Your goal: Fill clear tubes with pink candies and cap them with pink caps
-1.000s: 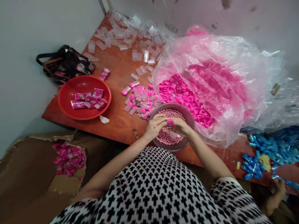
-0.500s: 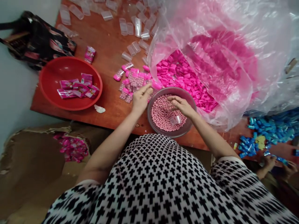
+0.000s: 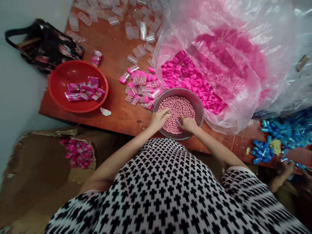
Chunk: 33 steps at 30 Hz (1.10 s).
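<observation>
My left hand (image 3: pixel 159 120) reaches over the left rim of a grey bowl (image 3: pixel 200 112). Its fingers are stretched out above the pink beads (image 3: pixel 176 107), with nothing visible in them. Low in the same bowl, my right hand (image 3: pixel 188 124) has its fingers closed on a small clear plastic cup (image 3: pixel 179 122) among the beads. The fingers partly hide this cup. Just left of the bowl lies a pile of bead-filled clear containers (image 3: pixel 143 87) with pink caps.
Behind the bowl, a large clear bag (image 3: pixel 243 110) spills loose pink caps (image 3: pixel 192 79). Empty clear cups (image 3: pixel 141 50) lie at the back. A red bowl (image 3: pixel 55 92) holds pink packets. Blue pieces (image 3: pixel 262 151) and a co-worker's hands (image 3: pixel 287 169) are at right.
My left hand has let go of a pink-capped piece by the pile and moved into the bowl. My right hand has lowered from above the beads and closed on the clear cup.
</observation>
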Available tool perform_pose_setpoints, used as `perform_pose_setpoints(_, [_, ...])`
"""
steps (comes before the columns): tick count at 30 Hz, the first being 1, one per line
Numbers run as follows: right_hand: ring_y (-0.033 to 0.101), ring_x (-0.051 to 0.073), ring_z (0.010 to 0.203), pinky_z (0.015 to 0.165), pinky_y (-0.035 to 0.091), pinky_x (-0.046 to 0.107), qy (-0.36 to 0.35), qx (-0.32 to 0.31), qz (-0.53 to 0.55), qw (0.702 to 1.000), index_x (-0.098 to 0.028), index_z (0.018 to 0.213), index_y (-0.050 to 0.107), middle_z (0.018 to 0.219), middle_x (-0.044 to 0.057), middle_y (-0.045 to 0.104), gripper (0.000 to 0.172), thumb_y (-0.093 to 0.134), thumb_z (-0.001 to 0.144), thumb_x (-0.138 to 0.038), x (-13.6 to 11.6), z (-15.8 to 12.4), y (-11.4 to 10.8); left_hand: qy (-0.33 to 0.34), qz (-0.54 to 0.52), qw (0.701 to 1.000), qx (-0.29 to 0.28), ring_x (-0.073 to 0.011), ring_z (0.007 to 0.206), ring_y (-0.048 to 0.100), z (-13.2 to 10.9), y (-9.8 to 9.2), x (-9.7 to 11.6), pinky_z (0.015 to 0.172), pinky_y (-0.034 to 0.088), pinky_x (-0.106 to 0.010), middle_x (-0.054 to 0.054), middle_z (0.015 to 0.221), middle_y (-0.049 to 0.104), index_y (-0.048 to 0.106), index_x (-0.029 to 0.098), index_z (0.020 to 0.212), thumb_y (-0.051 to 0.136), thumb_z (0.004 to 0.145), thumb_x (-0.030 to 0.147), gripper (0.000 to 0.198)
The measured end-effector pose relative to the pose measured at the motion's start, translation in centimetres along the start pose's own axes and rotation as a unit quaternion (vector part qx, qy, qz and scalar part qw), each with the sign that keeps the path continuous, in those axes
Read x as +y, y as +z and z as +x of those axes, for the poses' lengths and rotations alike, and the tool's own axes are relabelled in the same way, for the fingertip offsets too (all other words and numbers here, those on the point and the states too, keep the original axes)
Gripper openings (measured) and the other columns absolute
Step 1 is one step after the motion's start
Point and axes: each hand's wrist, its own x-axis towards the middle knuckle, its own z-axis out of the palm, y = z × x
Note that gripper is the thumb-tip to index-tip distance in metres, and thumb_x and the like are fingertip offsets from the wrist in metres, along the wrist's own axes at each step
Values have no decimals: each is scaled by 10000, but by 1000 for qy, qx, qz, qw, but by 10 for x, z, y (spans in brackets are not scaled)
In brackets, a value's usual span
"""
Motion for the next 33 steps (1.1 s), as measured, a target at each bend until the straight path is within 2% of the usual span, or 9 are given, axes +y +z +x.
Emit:
perform_pose_setpoints(2, [631,233,838,713,460,309,-4,10,99,995,-129,1157,543,962,121,681,476,615,792,-427,5,1,-5,-39,-3,999,-16,-216,945,649,-5,11,1,919,480,-365,-89,1062,692,670,166,1078,641,755,199,326])
perform_pose_setpoints(6, [604,200,893,810,461,329,-172,117,288,935,-172,1118,594,1006,83,662,409,644,764,-371,5,-6,-16,-148,-172,973,-32,-172,812,655,-5,25,6,834,535,-364,-39,877,689,676,165,939,655,752,195,190])
perform_pose_setpoints(11, [589,189,974,821,491,331,-139,218,588,767,-242,1100,559,1067,53,622,493,734,678,-427,-12,-13,-25,-262,-494,829,-6,-93,720,655,-2,25,18,742,557,-236,-24,797,666,617,126,825,671,746,129,95])
perform_pose_setpoints(14, [576,189,1005,846,483,327,-118,214,644,725,-246,1050,566,1073,45,617,495,776,634,-416,-20,-9,-30,-269,-562,782,-10,-95,731,667,0,25,25,746,557,-215,-40,809,682,611,122,832,648,775,110,69])
perform_pose_setpoints(20, [585,181,949,844,465,328,-159,141,609,764,-229,1045,556,1030,31,626,489,761,648,-429,-15,15,-45,-289,-542,788,-38,-99,702,671,3,19,23,712,570,-227,-32,803,686,602,132,841,679,775,166,108])
perform_pose_setpoints(24, [551,232,970,867,428,380,-154,160,292,930,-157,1067,574,1061,109,615,353,628,792,-372,3,38,-51,-277,-426,861,8,-91,650,660,2,-1,13,645,564,-228,-9,791,679,605,148,939,722,724,189,248])
perform_pose_setpoints(26, [521,268,1008,905,382,421,-140,136,77,978,-105,1011,601,1039,167,611,229,492,879,-258,5,47,-46,-247,-391,885,48,-95,663,663,2,-14,7,668,561,-232,-18,786,682,615,137,932,720,720,214,249])
perform_pose_setpoints(29, [494,279,1023,907,355,431,-186,63,-103,975,-78,970,615,1014,196,608,295,329,919,-127,-13,55,-28,-215,-362,904,70,-109,669,666,4,-29,-2,693,564,-260,-37,778,688,630,126,911,714,717,275,258])
perform_pose_setpoints(33, [496,249,1023,899,375,382,-270,18,-67,960,-79,1031,609,1064,178,598,269,374,910,-131,-44,57,0,-175,-317,929,81,-135,703,669,5,-33,-14,733,571,-324,-43,811,683,639,131,908,692,718,314,270])
